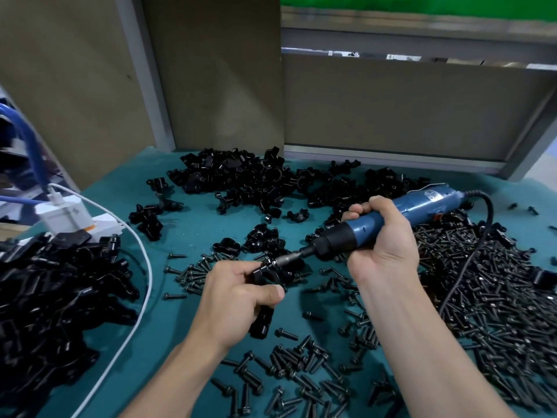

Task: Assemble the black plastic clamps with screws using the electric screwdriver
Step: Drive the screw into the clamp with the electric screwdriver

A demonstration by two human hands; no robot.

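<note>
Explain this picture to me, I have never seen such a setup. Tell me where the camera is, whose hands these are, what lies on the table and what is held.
No machine here: a person works with bare hands, filmed by one camera worn on the head, looking down. The left hand pinches a black plastic clamp; the right hand grips a blue electric screwdriver, its bit at the clamp. On the teal mat lie loose black screws, clamp parts at the back, and a black heap on the left beside a white cable.
</note>
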